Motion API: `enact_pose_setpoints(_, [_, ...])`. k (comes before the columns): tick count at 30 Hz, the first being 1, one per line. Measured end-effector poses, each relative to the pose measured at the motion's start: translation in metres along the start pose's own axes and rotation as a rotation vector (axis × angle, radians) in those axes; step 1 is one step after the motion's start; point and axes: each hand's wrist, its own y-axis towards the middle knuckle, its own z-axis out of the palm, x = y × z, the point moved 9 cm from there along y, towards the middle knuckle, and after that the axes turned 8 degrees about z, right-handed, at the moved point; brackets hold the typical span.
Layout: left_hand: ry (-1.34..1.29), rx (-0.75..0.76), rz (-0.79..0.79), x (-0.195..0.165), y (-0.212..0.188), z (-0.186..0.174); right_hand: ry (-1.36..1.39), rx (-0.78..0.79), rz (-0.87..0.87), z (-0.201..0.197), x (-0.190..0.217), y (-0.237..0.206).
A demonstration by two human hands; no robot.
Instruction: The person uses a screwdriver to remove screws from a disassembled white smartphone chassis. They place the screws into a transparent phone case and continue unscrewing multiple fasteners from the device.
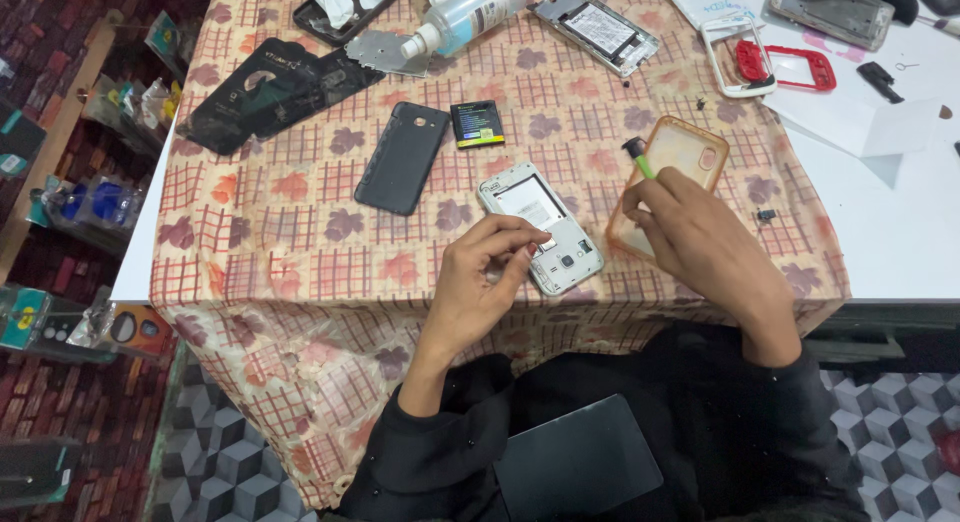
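An opened white phone (541,225) lies back-up on the patterned cloth, its battery bay bare. My left hand (482,283) rests on its lower left edge, fingertips pinched over the bay near the card slots. My right hand (700,244) holds a small green-handled tool (638,155) with a black tip, poised above a clear orange phone case (680,167). A black back cover (403,158) and a black battery (477,123) lie just beyond the phone.
A clear bottle (468,16) lies on its side at the back, beside another opened phone (597,29). Red and white phone frames (765,60) sit on white paper at right. A dark flat package (262,90) lies at left. A dark tablet-like slab (578,460) rests on my lap.
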Motion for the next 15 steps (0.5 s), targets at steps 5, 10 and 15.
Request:
enact_pose_setpoints(5, [-0.081,0.026,-0.045,0.007,-0.003,0.001,0.197,0.030,-0.225,0.006,0.042,-0.008])
enact_pose_setpoints(10, [-0.199,0.034,-0.087,0.018,-0.004,0.003,0.148,-0.016,-0.304,0.025,0.064,-0.008])
enact_pose_setpoints(15, [-0.266,0.024,-0.126,0.028,-0.008,0.001,0.185,-0.098,-0.367,0.030,0.065,-0.005])
